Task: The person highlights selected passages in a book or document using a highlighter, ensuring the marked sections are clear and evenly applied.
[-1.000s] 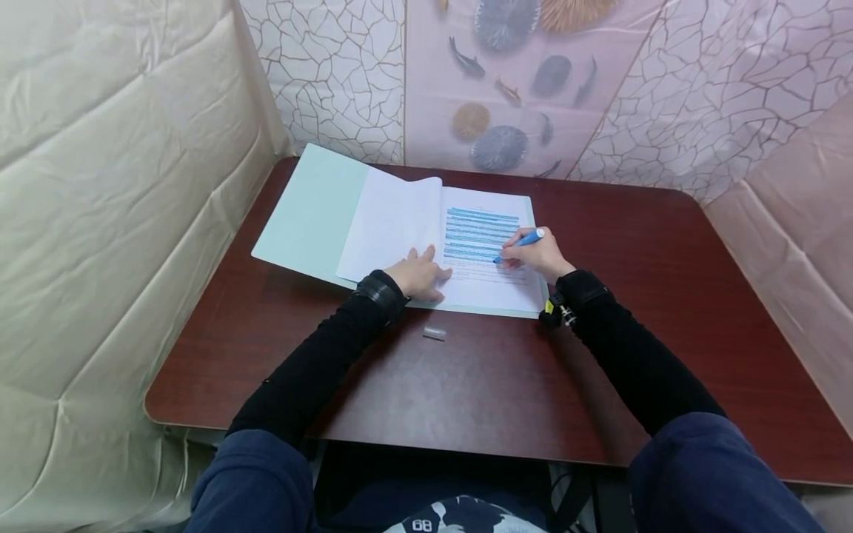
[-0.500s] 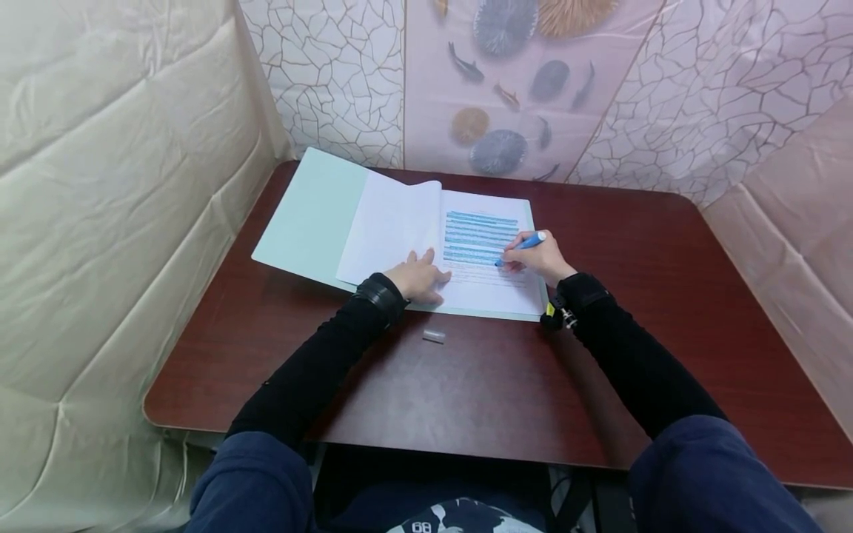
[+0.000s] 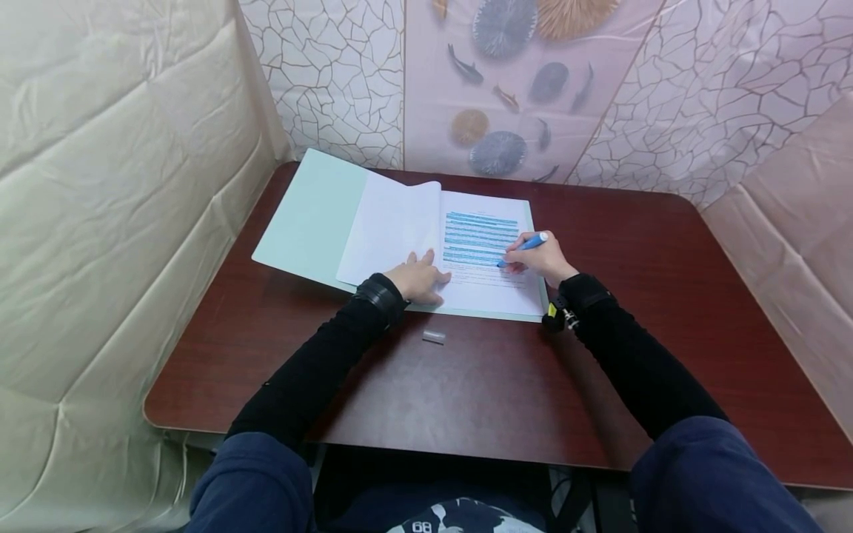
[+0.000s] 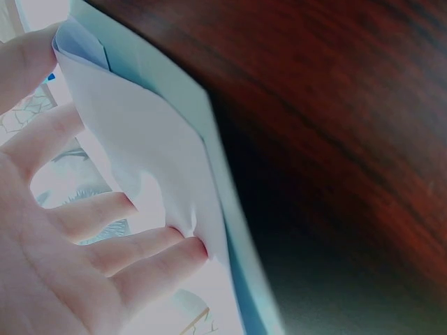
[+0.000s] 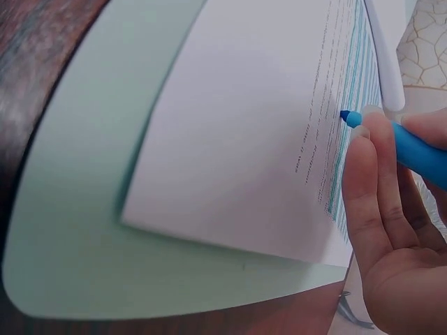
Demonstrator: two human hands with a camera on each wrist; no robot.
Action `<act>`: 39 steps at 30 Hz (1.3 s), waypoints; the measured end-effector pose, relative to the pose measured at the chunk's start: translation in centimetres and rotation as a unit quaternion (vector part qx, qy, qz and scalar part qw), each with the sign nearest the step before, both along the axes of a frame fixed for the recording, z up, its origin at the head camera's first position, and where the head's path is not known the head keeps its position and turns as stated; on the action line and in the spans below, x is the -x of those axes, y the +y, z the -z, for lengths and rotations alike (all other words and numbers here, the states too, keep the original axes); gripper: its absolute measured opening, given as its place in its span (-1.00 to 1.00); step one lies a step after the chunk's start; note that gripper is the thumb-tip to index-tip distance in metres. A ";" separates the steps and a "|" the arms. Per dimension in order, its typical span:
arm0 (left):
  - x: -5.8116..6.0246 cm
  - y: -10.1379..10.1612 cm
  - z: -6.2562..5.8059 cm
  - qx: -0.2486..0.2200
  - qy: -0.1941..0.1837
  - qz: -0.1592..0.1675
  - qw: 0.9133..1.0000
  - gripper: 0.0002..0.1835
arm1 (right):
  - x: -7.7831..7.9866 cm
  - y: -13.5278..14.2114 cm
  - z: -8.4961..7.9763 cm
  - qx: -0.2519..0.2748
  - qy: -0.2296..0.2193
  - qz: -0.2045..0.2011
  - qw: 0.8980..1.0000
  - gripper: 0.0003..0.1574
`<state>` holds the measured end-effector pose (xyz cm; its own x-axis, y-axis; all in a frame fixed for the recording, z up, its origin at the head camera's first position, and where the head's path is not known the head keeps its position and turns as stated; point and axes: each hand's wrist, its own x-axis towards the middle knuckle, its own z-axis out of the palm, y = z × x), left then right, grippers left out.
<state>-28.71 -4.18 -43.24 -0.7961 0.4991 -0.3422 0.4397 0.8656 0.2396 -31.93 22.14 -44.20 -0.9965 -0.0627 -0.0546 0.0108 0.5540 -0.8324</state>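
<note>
A pale green folder (image 3: 306, 215) lies open on the table with white sheets in it. On the right-hand page (image 3: 493, 292), lines of print are covered with blue strokes, and a few lines below them are unmarked. My right hand (image 3: 543, 257) pinches a blue highlighter (image 5: 419, 153); in the right wrist view its tip touches the page at the edge of the blue lines. With fingers spread, my left hand (image 3: 418, 277) rests on the lower part of the pages near the fold. The left wrist view shows those fingertips (image 4: 192, 248) against the turned-over sheet (image 4: 140, 125).
A small translucent cap (image 3: 434, 337) lies on the dark red-brown table (image 3: 493, 392), in front of the folder. A patterned cloth (image 3: 346, 81) hangs behind the table, and pale padded sheeting (image 3: 133, 185) stands at the left.
The highlighter's tip has slid a little to the right along a line of print, with my right hand. My left hand stays in place; the whole view has shifted slightly.
</note>
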 end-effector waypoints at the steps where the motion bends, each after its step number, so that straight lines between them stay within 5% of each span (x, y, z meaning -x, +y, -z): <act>1: 0.0 0.0 0.0 0.000 0.000 0.001 1.000 -0.31 | 0.0 0.0 0.0 0.000 0.001 0.001 1.000 -0.80; 39: 0.1 0.1 0.1 0.003 0.008 0.014 1.000 -0.32 | -0.2 0.7 0.0 0.016 -0.004 -0.002 1.000 -0.80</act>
<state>-28.83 -4.06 -43.32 -0.7869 0.5197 -0.3327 0.4682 0.8541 0.2267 -31.74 22.80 -44.22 -0.9958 -0.0688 -0.0607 0.0153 0.5277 -0.8493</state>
